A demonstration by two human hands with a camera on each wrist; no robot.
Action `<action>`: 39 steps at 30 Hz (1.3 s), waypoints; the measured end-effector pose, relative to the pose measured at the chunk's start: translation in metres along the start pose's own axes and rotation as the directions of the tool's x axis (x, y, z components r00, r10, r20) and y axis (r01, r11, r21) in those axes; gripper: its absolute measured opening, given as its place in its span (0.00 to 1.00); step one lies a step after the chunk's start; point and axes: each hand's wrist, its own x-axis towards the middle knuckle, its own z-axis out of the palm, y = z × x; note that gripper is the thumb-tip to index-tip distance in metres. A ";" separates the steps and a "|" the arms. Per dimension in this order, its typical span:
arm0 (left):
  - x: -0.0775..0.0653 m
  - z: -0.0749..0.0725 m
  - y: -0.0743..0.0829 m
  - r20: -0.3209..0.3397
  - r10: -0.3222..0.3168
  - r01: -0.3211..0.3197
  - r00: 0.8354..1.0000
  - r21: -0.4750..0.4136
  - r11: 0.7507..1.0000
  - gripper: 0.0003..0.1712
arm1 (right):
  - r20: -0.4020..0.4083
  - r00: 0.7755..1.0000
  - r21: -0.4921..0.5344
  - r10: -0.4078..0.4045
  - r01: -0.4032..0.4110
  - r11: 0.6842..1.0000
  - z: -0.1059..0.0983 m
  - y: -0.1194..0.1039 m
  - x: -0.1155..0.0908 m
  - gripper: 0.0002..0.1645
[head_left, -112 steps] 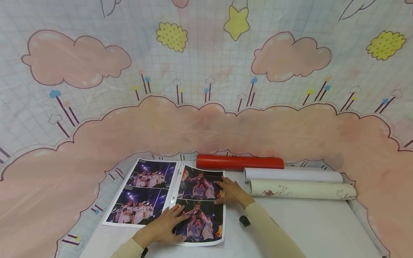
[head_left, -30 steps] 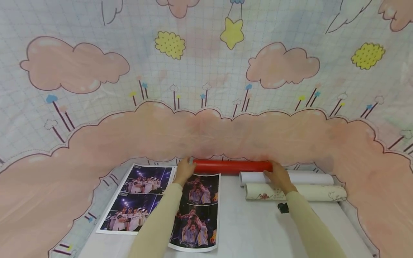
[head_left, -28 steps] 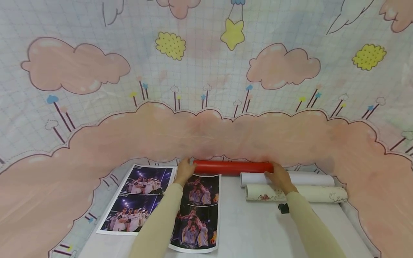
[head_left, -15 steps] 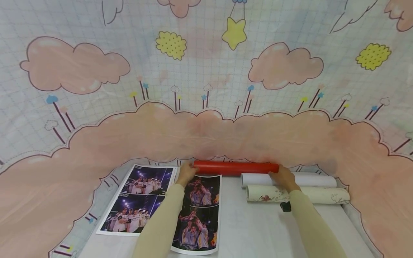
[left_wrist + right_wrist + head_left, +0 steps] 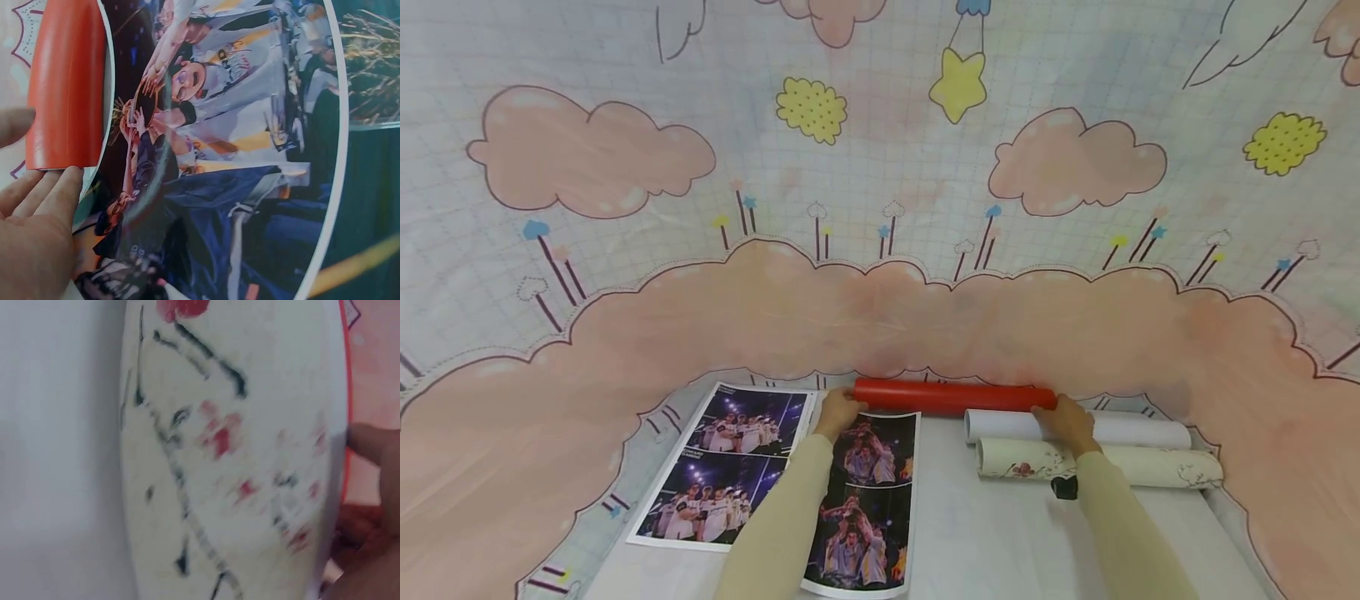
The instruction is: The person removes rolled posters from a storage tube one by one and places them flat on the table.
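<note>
A red roll [image 5: 955,397] lies along the back of the white table. My left hand [image 5: 838,412] holds its left end; the left wrist view has the thumb beside the roll and the fingertips [image 5: 72,178] against its end. At the opposite end, my right hand [image 5: 1070,423] grips the red roll, reaching over a white roll [image 5: 1138,430] and a cream roll with printed blossoms [image 5: 1165,467]. In the right wrist view the blossom roll [image 5: 206,462] hides most of the red one. A glossy photo print [image 5: 868,533] lies under my left forearm, its edges curling slightly.
Another photo print [image 5: 715,458] lies on the left side of the white table [image 5: 985,533]. A cloud-patterned cloth [image 5: 880,317] rises behind and along both sides. A small black object [image 5: 1063,487] sits at my right wrist.
Both hands have left the right-hand photo print and gone to the ends of the red roll. Over the last second my right hand has shifted slightly right, baring more of that end.
</note>
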 end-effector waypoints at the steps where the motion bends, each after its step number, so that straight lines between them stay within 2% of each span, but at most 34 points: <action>1: 0.000 0.000 -0.001 -0.006 -0.004 0.003 1.000 -0.004 1.000 0.25 | -0.006 1.000 0.023 -0.001 0.001 1.000 0.002 0.001 0.000 0.38; 4: 0.001 0.000 -0.002 -0.021 -0.014 0.013 1.000 -0.026 1.000 0.26 | -0.015 1.000 0.093 -0.007 0.008 0.996 0.005 0.004 0.001 0.40; 9: 0.004 -0.001 0.000 -0.003 -0.022 0.022 1.000 -0.055 0.998 0.28 | -0.032 0.999 0.167 -0.014 0.020 0.986 0.005 0.005 0.007 0.41; 14: 0.007 -0.004 0.006 -0.003 0.002 -0.002 1.000 -0.041 0.999 0.26 | -0.105 0.994 0.174 -0.032 0.050 0.983 0.002 0.005 0.010 0.42; 19: 0.007 -0.008 0.014 -0.012 0.038 -0.038 0.999 -0.036 0.999 0.26 | -0.190 0.980 0.174 -0.065 0.099 0.980 -0.006 0.002 0.006 0.42; 24: 0.005 -0.010 0.019 -0.052 0.089 -0.088 0.995 0.007 0.996 0.24 | -0.241 0.968 0.204 -0.075 0.126 0.971 -0.011 0.000 0.000 0.43; 33: -0.003 -0.015 0.027 -0.103 0.162 -0.160 0.981 0.028 0.987 0.25 | -0.313 0.934 0.133 -0.171 0.222 0.966 -0.020 -0.007 -0.014 0.47; 39: -0.016 -0.017 0.031 -0.131 0.203 -0.201 0.970 0.031 0.979 0.25 | -0.393 0.891 0.055 -0.229 0.271 0.961 -0.017 -0.007 -0.028 0.48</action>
